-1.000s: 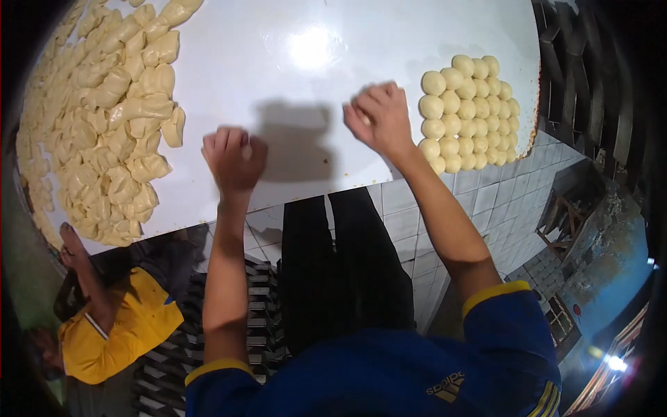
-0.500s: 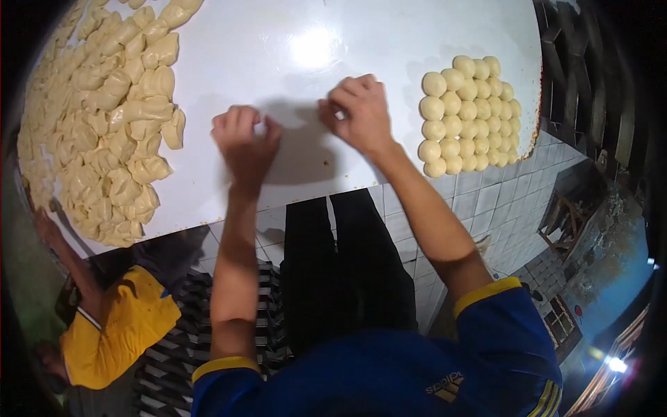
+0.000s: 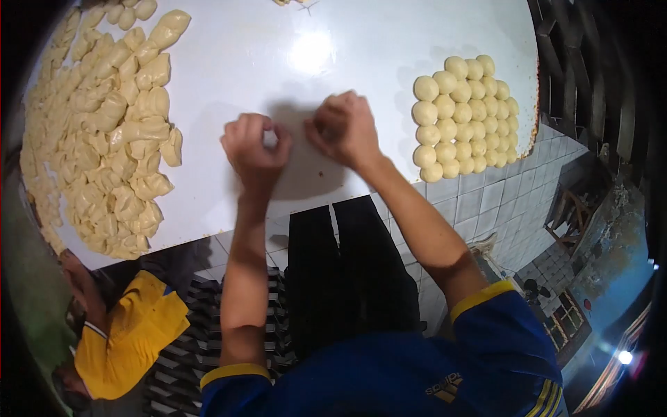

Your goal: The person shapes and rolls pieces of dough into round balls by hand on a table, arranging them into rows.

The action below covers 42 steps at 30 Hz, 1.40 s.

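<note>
On the white table point(image 3: 236, 62), my left hand point(image 3: 257, 149) is curled, with a pale bit of dough partly showing between thumb and fingers. My right hand point(image 3: 344, 128) is curled on the tabletop close to its right; what lies under its fingers is hidden. A large pile of cut dough pieces point(image 3: 139, 132) lies to the left of my left hand. Rows of smooth round dough balls point(image 3: 462, 115) sit close together to the right of my right hand.
A person in a yellow shirt point(image 3: 132, 337) is at the table's lower left corner, one arm near the dough. The table's near edge runs just below my hands. A tiled wall point(image 3: 479, 201) stands below the table's right side.
My right hand has moved left, and my left hand right, so they are closer together. The view has shifted slightly. The other person's arm has moved at the table corner.
</note>
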Motion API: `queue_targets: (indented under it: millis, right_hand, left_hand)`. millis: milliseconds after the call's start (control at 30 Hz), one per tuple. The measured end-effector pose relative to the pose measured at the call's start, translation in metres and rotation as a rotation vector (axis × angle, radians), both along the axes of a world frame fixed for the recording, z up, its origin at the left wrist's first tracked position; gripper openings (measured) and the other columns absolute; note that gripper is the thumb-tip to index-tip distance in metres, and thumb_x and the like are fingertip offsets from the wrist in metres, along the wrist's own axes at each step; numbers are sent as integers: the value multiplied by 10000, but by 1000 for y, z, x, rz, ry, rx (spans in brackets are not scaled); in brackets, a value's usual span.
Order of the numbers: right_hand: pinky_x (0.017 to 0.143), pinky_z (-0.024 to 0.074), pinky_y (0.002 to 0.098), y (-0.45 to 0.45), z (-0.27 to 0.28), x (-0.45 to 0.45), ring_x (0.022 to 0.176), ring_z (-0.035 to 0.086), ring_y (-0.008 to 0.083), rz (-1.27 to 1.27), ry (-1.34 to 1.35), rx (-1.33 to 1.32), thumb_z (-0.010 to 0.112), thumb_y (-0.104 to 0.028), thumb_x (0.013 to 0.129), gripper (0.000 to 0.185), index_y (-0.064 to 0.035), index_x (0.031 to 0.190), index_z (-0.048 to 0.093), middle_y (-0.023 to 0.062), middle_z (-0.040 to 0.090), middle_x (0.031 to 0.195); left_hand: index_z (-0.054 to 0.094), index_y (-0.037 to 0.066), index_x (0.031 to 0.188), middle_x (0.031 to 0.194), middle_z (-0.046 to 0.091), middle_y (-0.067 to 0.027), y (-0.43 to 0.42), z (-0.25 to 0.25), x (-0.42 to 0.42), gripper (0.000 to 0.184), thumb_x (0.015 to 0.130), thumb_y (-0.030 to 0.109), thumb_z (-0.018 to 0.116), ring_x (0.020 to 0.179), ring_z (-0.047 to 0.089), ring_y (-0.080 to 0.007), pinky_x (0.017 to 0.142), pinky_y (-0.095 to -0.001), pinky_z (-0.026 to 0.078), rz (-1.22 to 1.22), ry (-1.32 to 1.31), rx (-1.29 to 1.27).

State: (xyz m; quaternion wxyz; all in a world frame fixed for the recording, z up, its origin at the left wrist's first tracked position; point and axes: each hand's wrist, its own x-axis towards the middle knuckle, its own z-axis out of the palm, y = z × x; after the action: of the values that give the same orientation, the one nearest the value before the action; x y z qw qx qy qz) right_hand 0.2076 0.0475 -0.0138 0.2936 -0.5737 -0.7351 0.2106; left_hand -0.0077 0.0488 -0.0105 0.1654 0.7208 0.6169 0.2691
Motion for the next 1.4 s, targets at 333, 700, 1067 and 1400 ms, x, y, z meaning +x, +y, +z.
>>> queue_targets:
  millis: [333, 700, 1067, 1400]
  right_hand:
    - [1042, 589, 479, -49, 52, 74, 1224, 633, 374, 62, -6, -343, 904, -104, 884, 511, -174, 1377, 789, 101, 665, 1393]
    - [1106, 466, 494, 39, 51, 168, 1269, 646, 326, -260, -316, -41, 833, -321, 952, 431, -206, 1367, 822, 76, 741, 1255]
    - [1133, 461, 493, -6, 75, 187, 1258, 645, 345, -546, 6, 66, 835, -247, 975, 464, -118, 1415, 759, 116, 727, 1308]
    - [1181, 464, 508, 21, 74, 193, 1347, 636, 385, -505, 22, -39, 822, -294, 1013, 480, -102, 1444, 736, 129, 723, 1411]
  left_hand:
    - [690, 111, 1462, 1400, 613, -206, -67, 29, -39, 591, 898, 24, 843, 1228, 614, -445, 1076, -530, 522, -34, -2, -219]
    - [696, 51, 1442, 1345, 676, -162, 2, 78, 10, 513, 945, 25, 821, 1199, 672, -337, 1023, -424, 558, -138, -103, -339]
    - [664, 28, 1394, 1326, 689, -186, 127, 44, 258, 465, 951, 63, 802, 1184, 688, -395, 1055, -485, 588, -530, -388, -87]
    - [608, 33, 1572, 1528, 641, -219, 92, 34, 224, 662, 954, 164, 806, 1366, 614, -468, 1200, -558, 481, -496, -343, -65]
